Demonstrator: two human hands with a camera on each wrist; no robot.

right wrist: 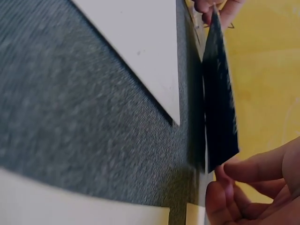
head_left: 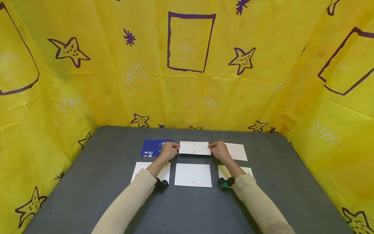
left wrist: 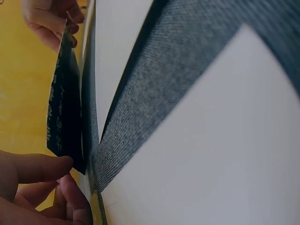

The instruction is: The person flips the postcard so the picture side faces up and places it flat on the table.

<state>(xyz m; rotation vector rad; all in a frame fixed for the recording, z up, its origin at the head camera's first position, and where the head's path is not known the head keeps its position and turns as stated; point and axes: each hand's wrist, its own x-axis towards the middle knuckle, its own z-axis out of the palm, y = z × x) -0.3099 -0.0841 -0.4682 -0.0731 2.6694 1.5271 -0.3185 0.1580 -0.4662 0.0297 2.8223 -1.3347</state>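
Between my two hands a card (head_left: 194,148) is held in the middle of the back row, tilted and raised off the table. Its white face shows in the head view, while both wrist views show a dark blue side with pale writing on the card (left wrist: 65,103). My left hand (head_left: 169,151) pinches the left end between thumb and fingers, beside a blue card (head_left: 149,149) with white characters. At the other end, my right hand (head_left: 219,151) pinches the card (right wrist: 219,103) likewise, next to a white card (head_left: 238,151) lying flat. That card is partly behind the right hand.
A front row holds a left white card (head_left: 139,168), a middle white card (head_left: 193,175) and a right white card (head_left: 247,170); my forearms partly cover the outer two. Beneath lies a dark grey table (head_left: 87,182), bordered by a yellow patterned cloth (head_left: 187,91) at back and sides.
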